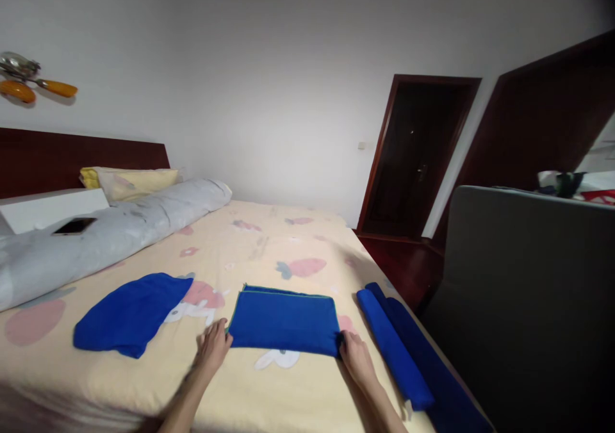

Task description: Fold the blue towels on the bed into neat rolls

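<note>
A folded blue cloth (285, 321) with green stitched edges lies flat on the patterned bed sheet (240, 388) in front of me. My left hand (216, 343) pinches its near left corner, fingers closed at the edge. At the near right corner, my right hand (353, 350) has its fingers closed on the fabric too. Left of my hands lies a crumpled blue cloth (132, 314), loosely spread. On the right, a rolled blue cloth (394, 350) lies lengthwise beside a darker blue roll (427, 356) along the bed's edge.
A long grey bolster (144, 218) crosses the bed's far left, with a phone (75, 226) on it. Behind it are a white box (52, 209) and a yellow pillow (139, 183). A dark grey panel (523, 292) stands close to the bed's right side.
</note>
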### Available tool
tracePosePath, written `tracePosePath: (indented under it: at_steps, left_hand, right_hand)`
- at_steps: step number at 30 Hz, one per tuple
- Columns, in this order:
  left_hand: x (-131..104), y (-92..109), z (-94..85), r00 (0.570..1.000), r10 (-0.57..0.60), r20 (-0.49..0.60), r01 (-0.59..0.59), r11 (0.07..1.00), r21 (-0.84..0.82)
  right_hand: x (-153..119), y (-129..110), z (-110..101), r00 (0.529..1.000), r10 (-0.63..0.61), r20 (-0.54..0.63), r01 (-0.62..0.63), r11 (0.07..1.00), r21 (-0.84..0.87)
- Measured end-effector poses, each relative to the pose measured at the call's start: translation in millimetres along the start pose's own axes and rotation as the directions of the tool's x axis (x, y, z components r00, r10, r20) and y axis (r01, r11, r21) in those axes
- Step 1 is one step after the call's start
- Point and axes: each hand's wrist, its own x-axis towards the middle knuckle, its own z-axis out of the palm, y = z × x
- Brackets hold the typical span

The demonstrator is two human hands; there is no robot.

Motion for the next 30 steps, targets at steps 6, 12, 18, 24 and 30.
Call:
tracePosePath:
  at_steps: [6,12,18,24,30]
  left_hand:
    - [-23.3,28.2,23.2,0.949,0.252,-0.192,-0.251,0.968,0.027]
    - [-41.9,94.6,51.9,0.784,0.612,0.104,-0.608,0.791,-0.070]
    - [-29.0,44.8,39.3,0.790,0.586,0.181,-0.586,0.808,-0.056]
    - [-14.2,-25.5,12.7,0.802,0.576,0.159,-0.564,0.817,-0.118]
    - [-2.3,-38.8,9.0,0.813,0.582,0.032,-0.576,0.810,-0.114]
  right_hand:
    - [-10.7,-47.8,15.0,0.979,-0.139,-0.150,0.137,0.990,-0.022]
    - [-22.4,-119.6,40.7,0.871,-0.453,0.189,0.430,0.890,0.151]
    - [-24.8,-73.8,24.6,0.902,-0.326,0.283,0.313,0.945,0.092]
    - [-27.3,-7.3,-1.0,0.931,-0.275,0.242,0.273,0.961,0.041]
    - [-20.0,11.3,-6.3,0.908,-0.358,0.216,0.365,0.931,0.008]
